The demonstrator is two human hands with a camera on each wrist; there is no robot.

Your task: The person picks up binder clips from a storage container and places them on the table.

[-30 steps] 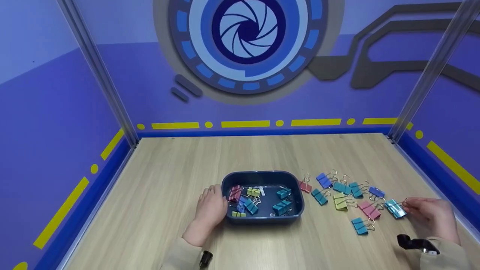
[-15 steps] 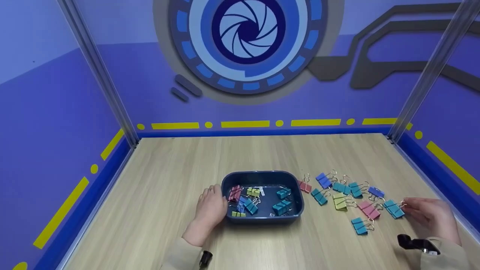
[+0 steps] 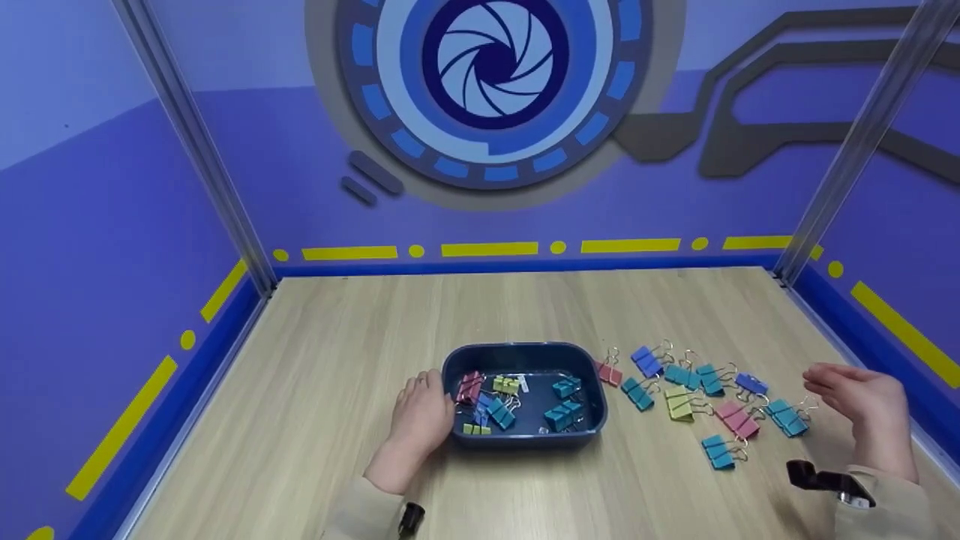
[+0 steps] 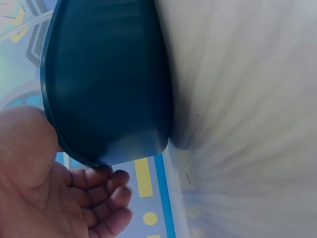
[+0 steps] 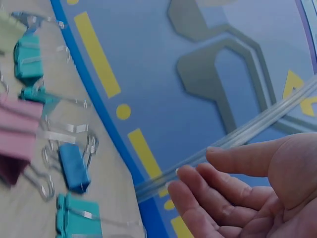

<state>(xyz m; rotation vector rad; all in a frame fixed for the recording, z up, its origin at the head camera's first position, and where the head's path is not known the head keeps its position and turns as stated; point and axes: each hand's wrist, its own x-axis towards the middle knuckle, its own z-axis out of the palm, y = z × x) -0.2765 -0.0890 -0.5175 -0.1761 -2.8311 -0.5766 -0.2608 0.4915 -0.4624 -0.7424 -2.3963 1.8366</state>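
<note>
My left hand [image 3: 424, 412] holds the left end of a dark blue plastic bin [image 3: 517, 441], thumb and forefinger at its rim. In the left wrist view, the other fingers [image 4: 111, 198] are loosely bent outside the bin. Inside lie several binder clips, among them a red clip [image 3: 470, 386] and a teal clip [image 3: 564, 414]. My right hand [image 3: 866, 397] is raised off the table, fingers slightly bent, with nothing in it. Nearest to it on the table lies a teal binder clip [image 3: 787, 417]; a pink clip [image 3: 738, 419] is beside that one.
More binder clips are scattered between bin and right hand, including a yellow clip [image 3: 681, 405], a purple-blue clip [image 3: 647, 361] and a teal clip [image 3: 718, 452]. A red clip [image 3: 610, 373] lies against the bin's right side. Blue panels [image 3: 487, 225] border the wooden table [image 3: 360, 322].
My right hand, which pinched the teal binder clip's handle a second ago, has let go and lifted away. The clip now lies flat. My left hand and the bin have stayed put.
</note>
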